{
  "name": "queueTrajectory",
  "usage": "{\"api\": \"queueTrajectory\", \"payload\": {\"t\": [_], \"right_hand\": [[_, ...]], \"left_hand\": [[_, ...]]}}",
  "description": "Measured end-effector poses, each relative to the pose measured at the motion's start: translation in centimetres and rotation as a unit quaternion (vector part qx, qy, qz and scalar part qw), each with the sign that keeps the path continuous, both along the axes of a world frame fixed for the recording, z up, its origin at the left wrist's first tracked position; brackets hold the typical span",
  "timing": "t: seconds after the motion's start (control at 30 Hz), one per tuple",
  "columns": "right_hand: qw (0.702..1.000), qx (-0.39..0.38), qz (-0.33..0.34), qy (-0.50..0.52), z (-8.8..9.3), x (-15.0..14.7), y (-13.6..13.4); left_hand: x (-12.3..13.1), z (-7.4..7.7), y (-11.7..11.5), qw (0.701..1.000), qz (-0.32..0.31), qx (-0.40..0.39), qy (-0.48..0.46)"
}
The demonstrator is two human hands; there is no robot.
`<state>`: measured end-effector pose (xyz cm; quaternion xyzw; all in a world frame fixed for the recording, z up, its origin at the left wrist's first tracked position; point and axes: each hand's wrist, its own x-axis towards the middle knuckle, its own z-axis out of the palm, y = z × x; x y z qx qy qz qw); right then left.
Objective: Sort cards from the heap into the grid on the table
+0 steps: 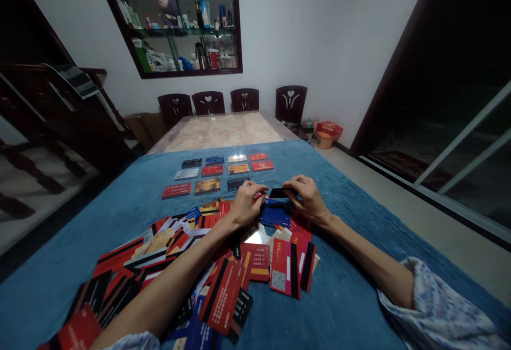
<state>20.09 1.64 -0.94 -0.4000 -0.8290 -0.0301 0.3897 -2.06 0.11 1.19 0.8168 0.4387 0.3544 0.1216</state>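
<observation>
A loose heap of plastic cards (223, 265), red, black, blue and gold, lies spread on a blue cloth (351, 296) in front of me. Both hands reach to the heap's far edge. My left hand (246, 203) is closed in a pinch on one end of a dark card (279, 193), with a red card edge showing at its fingertips. My right hand (307, 198) pinches the same dark card at its other end. Just beneath the hands lies a blue card (275, 217). Beyond them, several cards sit face up in neat rows (217, 171).
The cloth covers the near part of a long marble-topped table (223, 129). Several dark chairs (244, 98) stand at its far end. A wall shelf (179, 25) holds bottles and a toy. A staircase (48, 121) rises at the left, a red basket (328, 132) sits on the floor.
</observation>
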Motion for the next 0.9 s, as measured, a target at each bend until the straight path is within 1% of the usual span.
{"api": "queueTrajectory", "payload": {"t": [0.1,0.23,0.4,0.57,0.7,0.77,0.9], "right_hand": [[1.0,0.006,0.016,-0.018,-0.1,-0.5,0.0],[0.999,0.02,0.029,-0.023,-0.3,-1.2,-0.1],[0.998,0.022,0.048,-0.023,-0.5,-1.2,-0.2],[0.999,-0.023,0.025,-0.034,-1.0,-0.3,0.3],[0.997,-0.054,0.005,-0.049,-1.2,0.0,0.6],[0.997,-0.052,0.0,-0.055,-1.1,-0.2,0.6],[0.999,-0.013,-0.012,-0.05,-0.9,-0.6,0.5]], "left_hand": [[0.1,-0.1,-0.2,1.0,-0.005,0.0,-0.001],[0.2,-0.2,-0.4,1.0,-0.002,-0.004,0.024],[0.1,-0.5,-0.3,0.999,0.018,-0.017,0.047],[-0.3,-0.7,0.1,0.997,0.061,-0.02,0.036],[-0.4,-0.6,0.2,0.996,0.077,-0.025,0.037],[-0.4,-0.5,0.0,0.996,0.081,-0.025,0.042],[-0.2,-0.1,-0.3,0.995,0.083,-0.019,0.049]]}}
